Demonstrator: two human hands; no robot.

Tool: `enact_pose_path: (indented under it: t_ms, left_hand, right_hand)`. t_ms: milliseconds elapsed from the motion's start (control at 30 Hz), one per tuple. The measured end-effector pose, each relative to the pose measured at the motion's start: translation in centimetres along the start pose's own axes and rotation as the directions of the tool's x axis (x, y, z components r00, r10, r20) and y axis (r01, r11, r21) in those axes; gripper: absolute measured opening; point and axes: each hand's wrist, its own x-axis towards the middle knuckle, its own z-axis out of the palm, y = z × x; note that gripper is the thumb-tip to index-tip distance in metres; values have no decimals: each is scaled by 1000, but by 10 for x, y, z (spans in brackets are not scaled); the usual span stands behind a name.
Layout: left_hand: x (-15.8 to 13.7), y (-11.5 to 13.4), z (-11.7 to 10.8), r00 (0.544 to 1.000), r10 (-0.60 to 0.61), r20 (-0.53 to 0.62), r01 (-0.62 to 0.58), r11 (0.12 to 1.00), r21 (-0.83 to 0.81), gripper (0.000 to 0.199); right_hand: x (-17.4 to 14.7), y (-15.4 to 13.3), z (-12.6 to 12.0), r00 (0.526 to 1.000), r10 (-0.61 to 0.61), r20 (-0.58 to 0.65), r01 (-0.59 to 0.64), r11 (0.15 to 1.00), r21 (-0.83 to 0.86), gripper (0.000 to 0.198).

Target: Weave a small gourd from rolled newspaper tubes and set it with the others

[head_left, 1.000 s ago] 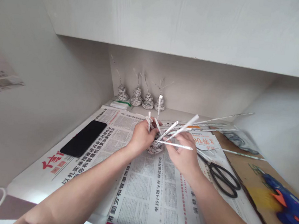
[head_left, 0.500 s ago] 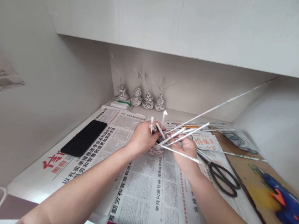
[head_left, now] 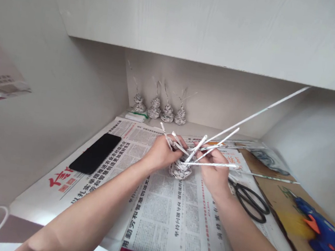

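A small woven paper basket (head_left: pixel 180 170) with a rounded base sits over the newspaper, its loose paper sticks fanning out from the top. My left hand (head_left: pixel 166 152) is closed on the basket's left rim, thumb pressed at the opening. On the right, my right hand (head_left: pixel 213 168) pinches a long paper stick (head_left: pixel 256 115) that slants up toward the upper right. Other stick ends cross in front of its fingers. The fingertips near the basket are partly hidden by these sticks.
Several woven gourd-shaped pieces (head_left: pixel 167 113) stand along the back wall. A black phone (head_left: pixel 95 153) lies on the newspaper (head_left: pixel 158 216) at left. Black-handled scissors (head_left: pixel 252 202) and a blue glue gun (head_left: pixel 318 229) on cardboard (head_left: pixel 292 218) lie at right. A shelf panel (head_left: pixel 196 24) overhangs.
My right hand has moved slightly right, away from the basket, with the long stick. More of the basket's body shows now, and the upright sticks at left lean further left.
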Motion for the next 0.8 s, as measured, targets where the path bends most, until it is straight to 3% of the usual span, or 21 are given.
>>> enact_pose_path:
  t_ms: [267, 400, 633, 800]
  left_hand:
    - [-3, 7, -1, 995, 93, -32, -91, 995, 47, 20]
    - [-4, 6, 3, 992, 120, -50, -117, 992, 48, 19]
    - [-4, 5, 3, 985, 152, -76, -143, 983, 113, 25]
    - [-5, 4, 3, 987, 140, -76, -123, 973, 195, 23]
  right_hand:
    - [0, -9, 6, 973, 208, -102, -170, 941, 293, 15]
    - [2, -13, 7, 955, 278, -107, -236, 925, 298, 29]
    - [5, -16, -1, 963, 268, 4, -255, 912, 323, 37]
    - [7, -9, -3, 942, 333, 36, -335, 934, 126, 27]
